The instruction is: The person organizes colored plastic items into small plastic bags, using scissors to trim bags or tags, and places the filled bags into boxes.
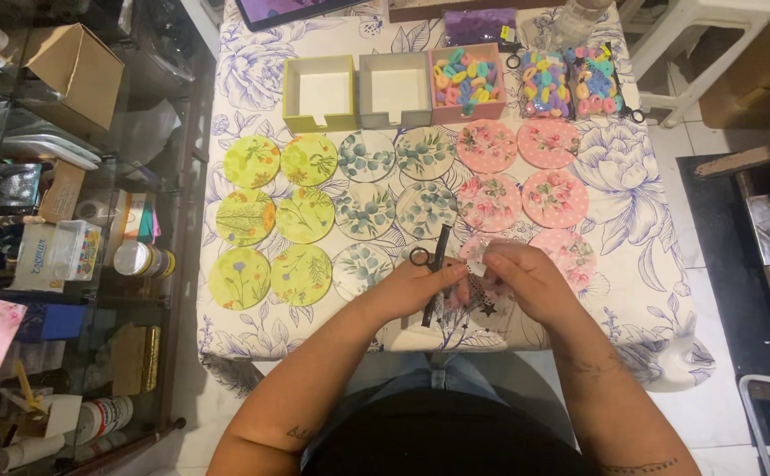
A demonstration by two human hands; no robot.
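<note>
— How are the hands posed?
— The left hand (420, 282) and right hand (526, 278) are brought together at the table's (658, 291) near edge; a clear star-printed bag (478, 300) is pinched between them.
— And the black scissors (433, 273)?
— Tucked under the left fingers, beside round floral coasters (366, 210).

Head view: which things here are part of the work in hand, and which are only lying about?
In hand: left hand with black scissors; right hand on a clear star-printed bag.

Lying about: round floral coasters, three open boxes, packs of coloured hair ties, cardboard box on the glass shelf.
</note>
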